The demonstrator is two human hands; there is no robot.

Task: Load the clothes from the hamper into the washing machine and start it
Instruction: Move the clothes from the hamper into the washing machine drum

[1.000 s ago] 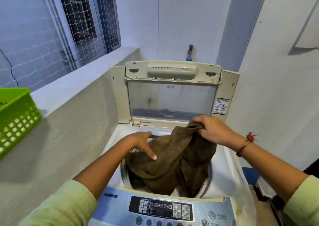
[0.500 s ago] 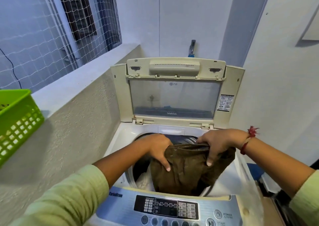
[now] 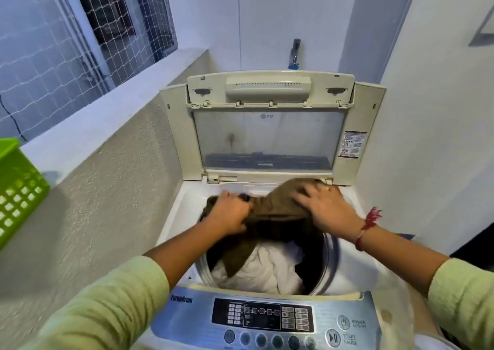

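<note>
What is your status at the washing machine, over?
Left hand grips brown garment, right hand presses flat on it. Garment bunched over the drum mouth, tail hanging onto white clothes inside. Lid up, nothing blocking.

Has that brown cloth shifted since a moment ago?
Yes. The brown cloth has gone from the front of the drum back toward the raised lid, uncovering white laundry.
</note>
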